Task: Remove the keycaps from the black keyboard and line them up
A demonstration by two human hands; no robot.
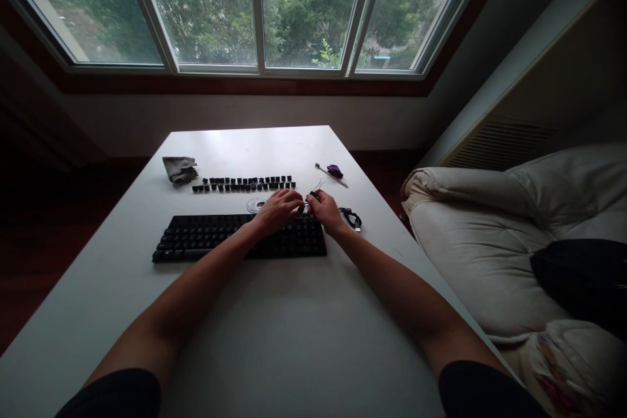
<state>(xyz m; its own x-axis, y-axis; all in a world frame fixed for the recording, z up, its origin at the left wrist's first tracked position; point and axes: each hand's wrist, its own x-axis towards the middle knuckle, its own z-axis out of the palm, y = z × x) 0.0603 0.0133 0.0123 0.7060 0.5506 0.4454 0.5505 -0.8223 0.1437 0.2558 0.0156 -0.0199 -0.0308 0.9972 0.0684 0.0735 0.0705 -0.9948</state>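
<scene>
A black keyboard (206, 235) lies on the white table, its left part covered with keys; my forearms hide some of it. Above its right end, my left hand (280, 210) has its fingertips closed on a small black keycap (300, 209). Close beside it, my right hand (324, 210) pinches a keycap puller (317, 187), whose thin wire ends point away from me. The two hands nearly touch. Beyond the keyboard, several loose black keycaps (245, 183) stand in two rows. Partly behind my left hand is a clear round piece (255, 205).
A crumpled grey cloth (180, 170) lies at the table's far left. Far right are a thin brush (326, 172) and a purple bundle (335, 170). A coiled black USB cable (353, 218) lies beside my right hand. A pale sofa (480, 241) stands right of the table (294, 339).
</scene>
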